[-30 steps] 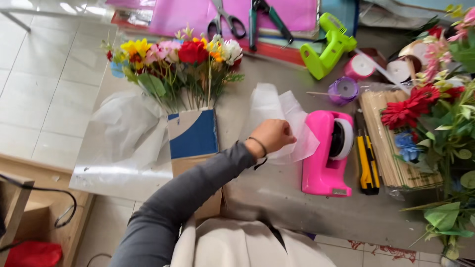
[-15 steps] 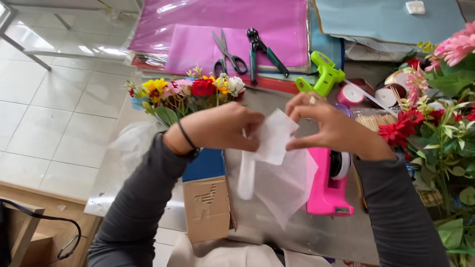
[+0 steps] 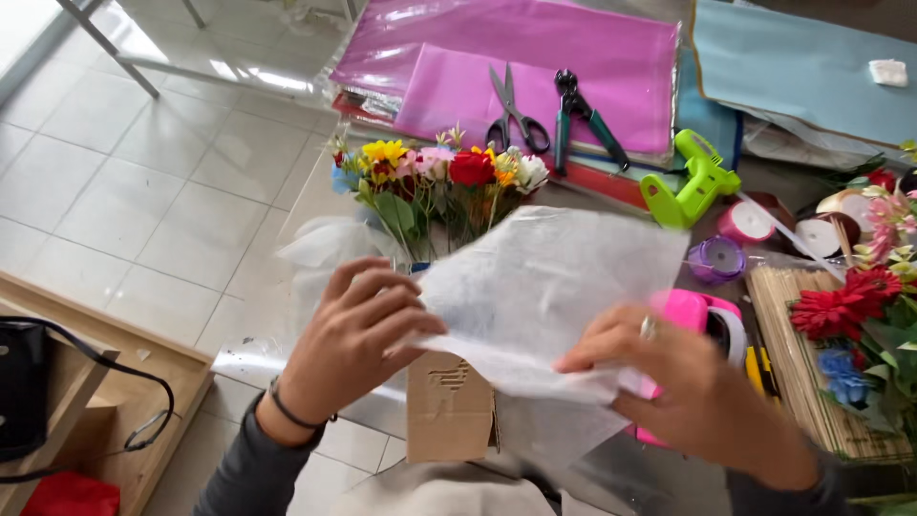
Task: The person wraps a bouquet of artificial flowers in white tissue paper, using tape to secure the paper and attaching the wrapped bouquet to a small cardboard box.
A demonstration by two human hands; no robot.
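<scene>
Your left hand and right hand both pinch the white tissue sheet in their fingers. Keep it taut and level above the small bouquet, gripping lightly so it doesn't tear.

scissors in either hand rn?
No: both the left hand and right hand grip the white tissue sheet, while the scissors lie on the pink paper.

Scissors, green glue gun, pink sheets

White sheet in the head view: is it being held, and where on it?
Yes. Both hands hold the thin white sheet: the left hand pinches its left edge, the right hand grips its lower right edge.
</scene>
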